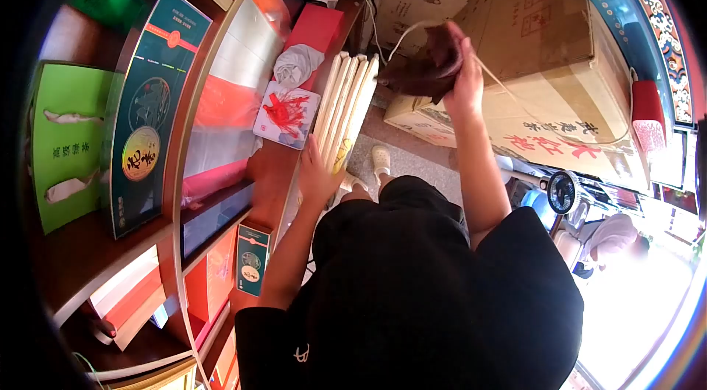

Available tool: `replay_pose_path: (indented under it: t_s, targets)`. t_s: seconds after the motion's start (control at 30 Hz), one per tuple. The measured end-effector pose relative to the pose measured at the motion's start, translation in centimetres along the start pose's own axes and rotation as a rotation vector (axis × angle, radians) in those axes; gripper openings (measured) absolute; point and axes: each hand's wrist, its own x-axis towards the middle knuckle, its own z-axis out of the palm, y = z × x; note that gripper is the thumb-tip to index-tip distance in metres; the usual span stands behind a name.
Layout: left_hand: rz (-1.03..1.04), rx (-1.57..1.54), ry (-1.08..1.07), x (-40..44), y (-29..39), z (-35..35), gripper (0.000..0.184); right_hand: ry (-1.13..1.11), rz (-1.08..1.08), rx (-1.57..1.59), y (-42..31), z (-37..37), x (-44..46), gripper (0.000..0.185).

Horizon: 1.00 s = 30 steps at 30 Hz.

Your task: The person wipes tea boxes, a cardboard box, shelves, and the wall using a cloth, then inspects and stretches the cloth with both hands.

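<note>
Where the packs lie: we find the cream-wrapped packs [346,99] beyond the left hand [317,176] and slightly to its right, beside the edge of the brown ledge [274,173]. Their underside is hidden, so we cannot tell what bears them.

Long axis of packs: we note slim pieces side by side, their long edges running away from our body, far ends tilted to the right.

Left hand: we see it against the near end of the packs, seemingly touching. The fingers are partly hidden; we cannot tell whether they are clamped or merely resting.

Right hand: we see the right hand [464,84] closed on a dark brown cloth [423,73], perhaps a bag, by its right side.

Cloth: it hangs leftward from the right hand, toward the far end of the packs. We cannot tell whether the two touch.

Nearer hand: left, by our reading. The right is well apart from the packs, with the cloth between.

Key relation: we judge it to be the narrow space between the cloth's left edge and the packs' far ends.

Surroundings: we record a tin with red strands [286,111] left of the packs, and a large carton [530,29] right of the right hand.
</note>
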Motion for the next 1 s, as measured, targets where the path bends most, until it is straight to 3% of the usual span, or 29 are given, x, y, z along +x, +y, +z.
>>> replay_pose_path:
  t_s: [0.13,0.17,0.23,0.3,0.33,0.63,0.83,1.0]
  targets:
    - [0.099,0.024,0.056,2.4,-0.2,0.7,0.11,-0.137,-0.143,0.123,-3.0,1.7,2.2,0.053]
    - [0.122,-0.004,0.081,2.9,0.1,0.9,0.107,-0.293,-0.079,0.421,-3.5,1.4,3.2,0.052]
    - [0.149,-0.032,0.109,4.0,0.8,1.3,0.104,-0.453,-0.015,0.718,-4.8,1.7,3.8,0.051]
    - [0.123,-0.008,0.118,5.6,1.7,1.6,0.1,-0.474,-0.129,0.527,-5.7,2.2,4.0,0.045]
    - [0.128,-0.009,0.122,6.4,2.2,1.7,0.1,-0.638,-0.082,0.687,-6.1,1.8,4.9,0.045]
    - [0.243,0.111,0.302,11.8,7.2,-0.8,0.093,-0.644,-0.14,0.72,-8.5,1.9,5.1,0.044]
    - [0.226,0.16,0.304,12.3,11.2,-2.2,0.088,-0.695,-0.125,0.76,-8.5,0.9,5.5,0.046]
    - [0.293,0.104,0.38,14.3,12.9,1.2,0.087,-0.657,-0.149,0.76,-8.4,1.2,5.4,0.048]
